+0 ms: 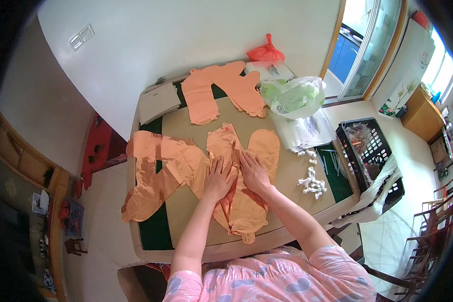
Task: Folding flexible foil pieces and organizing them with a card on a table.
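A flat, uninflated rose-gold foil balloon [251, 209] lies on the table in front of me, with its sides folded inward along the middle. My left hand [220, 178] rests flat on its left part, fingers stretched out. On the right part, my right hand [254, 173] presses down with its fingers extended. The two hands are close together with a crease between them. To the left lies another shiny, crumpled foil balloon [158, 176], which reaches the one under my hands. Farther back is a flat stack of matte orange foil balloons [199, 95].
On the right are clear plastic bags [307, 132], white tied bundles [313, 185], thin white sticks [332, 163] and a black crate [382, 143]. A green-white plastic bag [297, 98] and a red bag [267, 53] stand behind. Grey cardboard sheets [158, 103] lie at the back left.
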